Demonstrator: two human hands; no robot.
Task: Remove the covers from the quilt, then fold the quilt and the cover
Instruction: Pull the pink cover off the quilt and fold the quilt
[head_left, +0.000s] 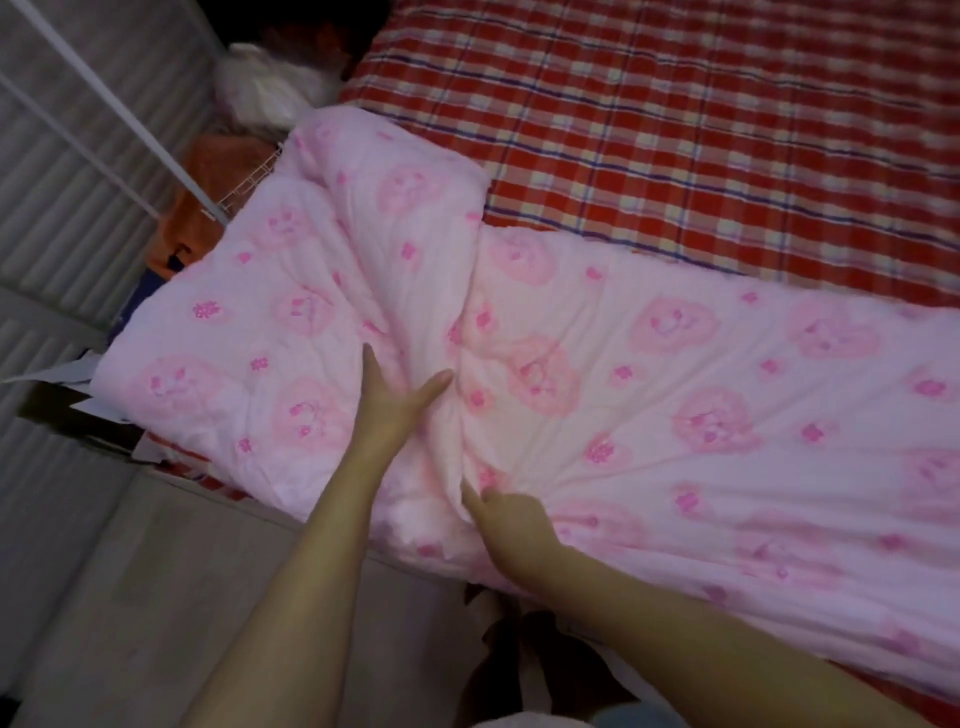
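Note:
A pink quilt (649, 374) in a cover printed with darker pink hearts lies along the near side of the bed, its left end bunched and thick. My left hand (389, 400) presses flat on the quilt with fingers straight, thumb spread toward a deep crease in the middle. Just below it, my right hand (506, 519) pinches a fold of the cover at the near edge, fingers curled into the fabric. Wrinkles fan out to the right from that pinch. Whether the inner quilt shows anywhere, I cannot tell.
A red plaid bed sheet (701, 114) covers the far half of the mattress. At the left stand a white metal rack (130, 119), an orange cloth (208, 208) and a white bag (265, 88). Pale floor (156, 597) runs along the near bed edge.

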